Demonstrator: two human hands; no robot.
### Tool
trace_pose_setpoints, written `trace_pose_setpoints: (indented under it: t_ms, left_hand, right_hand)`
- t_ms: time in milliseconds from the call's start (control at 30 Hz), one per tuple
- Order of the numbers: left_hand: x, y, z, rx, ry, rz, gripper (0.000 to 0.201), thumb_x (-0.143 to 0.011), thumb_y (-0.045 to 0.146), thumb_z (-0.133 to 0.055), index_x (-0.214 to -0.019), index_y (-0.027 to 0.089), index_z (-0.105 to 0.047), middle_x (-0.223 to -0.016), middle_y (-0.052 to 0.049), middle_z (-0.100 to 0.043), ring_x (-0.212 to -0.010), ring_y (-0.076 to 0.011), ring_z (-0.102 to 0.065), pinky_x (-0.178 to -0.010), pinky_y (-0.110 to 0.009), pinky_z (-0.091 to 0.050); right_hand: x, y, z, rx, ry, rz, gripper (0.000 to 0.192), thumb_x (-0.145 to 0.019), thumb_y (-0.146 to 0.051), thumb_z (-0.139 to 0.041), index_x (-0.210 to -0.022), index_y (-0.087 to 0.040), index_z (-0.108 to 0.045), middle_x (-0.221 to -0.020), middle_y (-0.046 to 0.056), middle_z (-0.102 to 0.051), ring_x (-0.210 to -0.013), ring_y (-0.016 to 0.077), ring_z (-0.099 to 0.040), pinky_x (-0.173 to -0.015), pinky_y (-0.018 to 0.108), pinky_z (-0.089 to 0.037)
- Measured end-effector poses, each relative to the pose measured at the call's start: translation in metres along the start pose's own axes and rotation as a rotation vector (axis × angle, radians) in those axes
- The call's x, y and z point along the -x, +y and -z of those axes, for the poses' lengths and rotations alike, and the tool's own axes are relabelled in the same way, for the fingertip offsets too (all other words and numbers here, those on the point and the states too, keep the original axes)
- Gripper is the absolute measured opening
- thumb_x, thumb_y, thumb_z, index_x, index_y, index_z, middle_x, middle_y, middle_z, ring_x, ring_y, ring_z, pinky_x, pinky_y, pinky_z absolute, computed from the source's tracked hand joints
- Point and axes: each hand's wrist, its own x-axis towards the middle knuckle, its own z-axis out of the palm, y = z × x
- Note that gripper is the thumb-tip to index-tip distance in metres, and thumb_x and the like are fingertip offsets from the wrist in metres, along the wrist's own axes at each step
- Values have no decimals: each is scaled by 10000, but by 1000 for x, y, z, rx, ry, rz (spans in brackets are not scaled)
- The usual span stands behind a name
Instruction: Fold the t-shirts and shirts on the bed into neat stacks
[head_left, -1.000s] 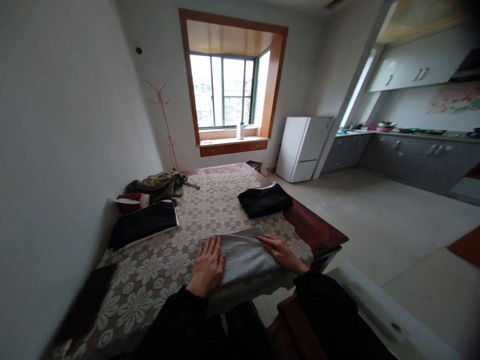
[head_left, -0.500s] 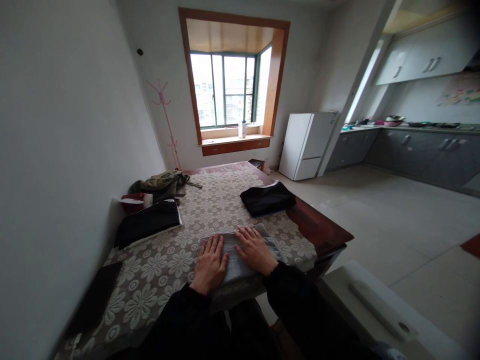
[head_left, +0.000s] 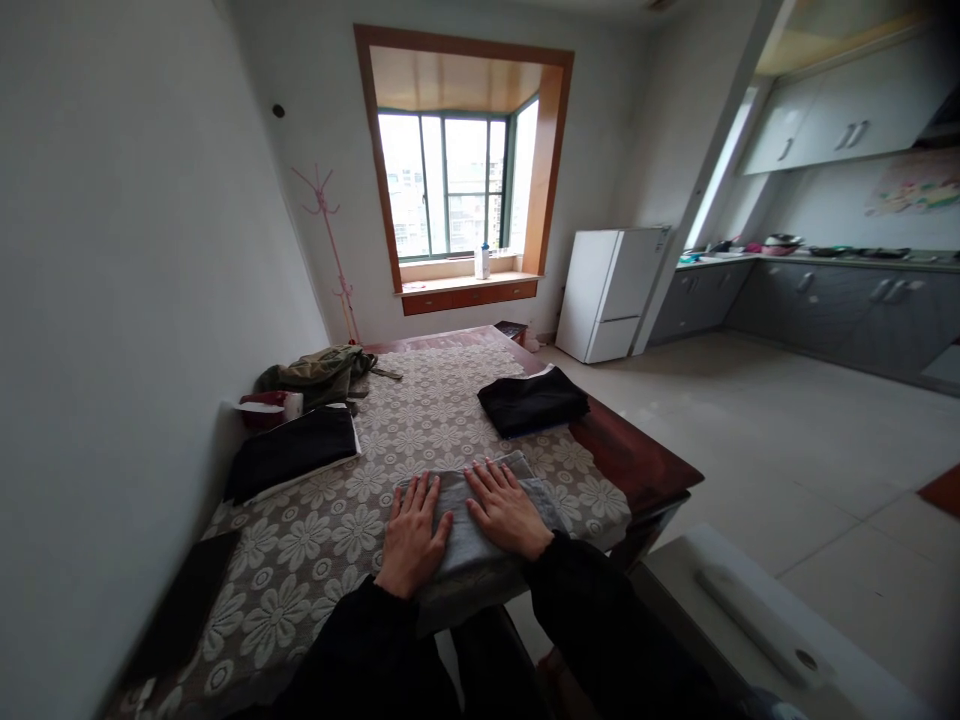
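A folded grey cloth (head_left: pixel 469 535), perhaps a garment, lies at the near edge of the table, partly covered by my hands. My left hand (head_left: pixel 412 530) rests flat on its left side, fingers stretched forward. On the right part of the cloth, my right hand (head_left: pixel 506 508) also lies flat with its fingers slightly spread. Neither hand grips anything. Beyond the right hand sits a folded black cloth (head_left: pixel 534 400). Another folded black cloth (head_left: pixel 294 452), with a white edge showing, lies to the left by the wall.
A flower-patterned tablecloth (head_left: pixel 281 605) covers much of the reddish wooden table (head_left: pixel 637 435). Along the wall are a green-brown bag (head_left: pixel 319 375), a dark red tissue box (head_left: pixel 262 412) and a dark flat object (head_left: pixel 184 600). At lower right stands a pale bench-like surface (head_left: pixel 697 590).
Both hands stay flat on the grey cloth and have shifted only slightly. The camera view has moved a little.
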Motion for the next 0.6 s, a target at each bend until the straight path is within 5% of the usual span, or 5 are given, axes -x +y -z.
trace_pose_setpoints:
  t_ms: [367, 600]
  left_hand:
    - [-1, 6, 1, -37, -5, 22, 635, -1019, 457, -355, -1607, 218, -319, -1670, -85, -368, -1553, -293, -308, -1267, -562, -244]
    - [0, 4, -1, -53, 1, 3, 615, -1003, 373, -391, -1597, 219, -345, -1656, -83, -398, -1552, -297, -310, -1255, -569, -269]
  right_hand:
    - [0, -3, 1, -3, 28, -10, 603, -1037, -376, -404, -1581, -117, -388, -1636, 128, -398, -1560, 300, -256, -1281, 511, -145]
    - [9, -46, -6, -37, 108, 111, 595, -1028, -283, -387, -1593, -100, -354, -1647, 124, -367, -1555, 279, -276, -1284, 508, -186]
